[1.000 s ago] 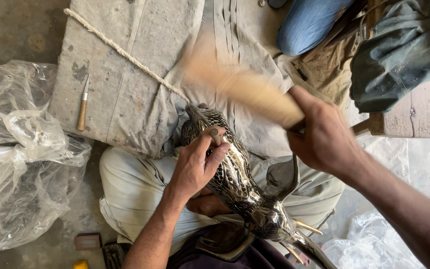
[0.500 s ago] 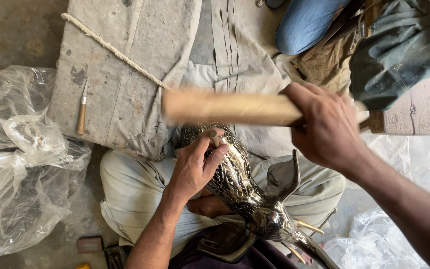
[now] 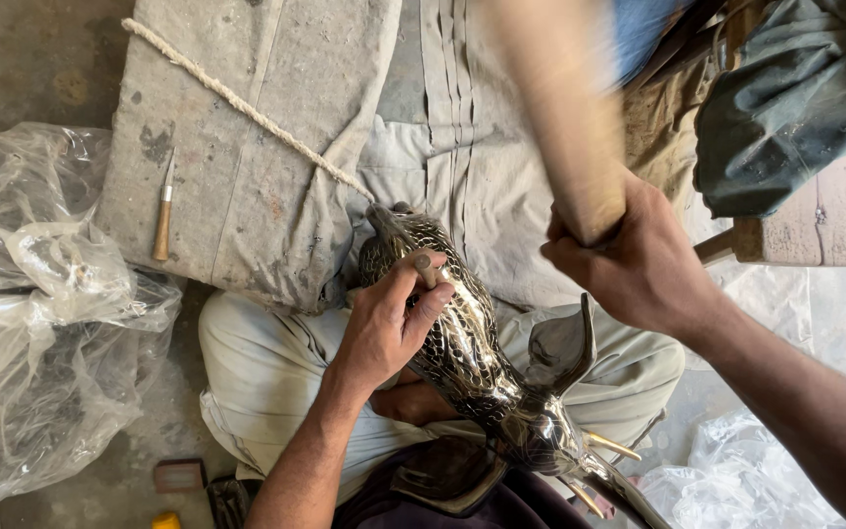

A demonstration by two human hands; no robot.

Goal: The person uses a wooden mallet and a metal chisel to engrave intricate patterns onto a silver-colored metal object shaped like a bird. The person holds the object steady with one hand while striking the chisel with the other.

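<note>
A shiny dark metal animal figure point(image 3: 472, 353) with a scale-patterned body lies across my lap. My left hand point(image 3: 389, 318) rests on its patterned back and pinches a small punch tool point(image 3: 430, 266) upright against the surface. My right hand point(image 3: 638, 264) grips a wooden mallet point(image 3: 565, 118), raised and blurred above the figure, well away from the punch. A rope point(image 3: 247, 108) runs from the figure's far end across the cloth.
A grey cloth-covered cushion point(image 3: 247, 147) lies ahead with a wooden-handled chisel point(image 3: 163, 211) on it. Crumpled clear plastic point(image 3: 41, 313) fills the left; more plastic point(image 3: 746, 480) is at lower right. A wooden stool point(image 3: 815, 220) and bundled dark clothing point(image 3: 795, 98) sit at upper right.
The mallet has swung up from a low horizontal position over the figure to a raised, upright one. My left hand stays on the figure with the punch.
</note>
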